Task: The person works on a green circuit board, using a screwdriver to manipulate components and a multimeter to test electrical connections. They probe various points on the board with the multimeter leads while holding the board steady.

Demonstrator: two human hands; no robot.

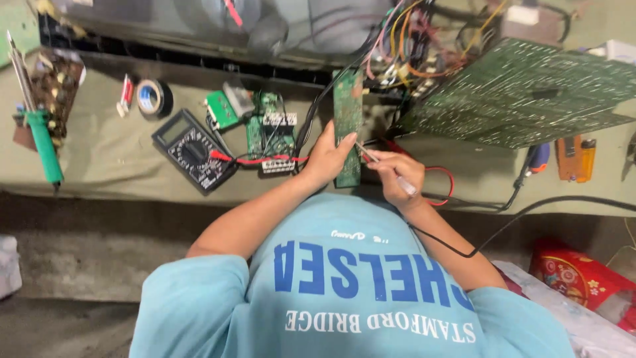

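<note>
The left hand [326, 161] grips a long, narrow green circuit board [348, 113] standing on edge on the cloth-covered worktop [106, 159]. The right hand [395, 170] pinches a slim metal probe [371, 156], its tip at the board's edge. Just left lie a black multimeter [189, 150], a glossy tape roll [152, 98] and a green-handled soldering iron [41, 140].

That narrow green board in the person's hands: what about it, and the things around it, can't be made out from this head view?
- Narrow green board: its lower edge sits behind the left hand; its parts are too small to tell.
- Probe tip: too fine to tell whether it touches the board; the right hand covers its grip.
- Multimeter screen: too small to read.
- Large circuit board: cut off at the right edge.
</note>
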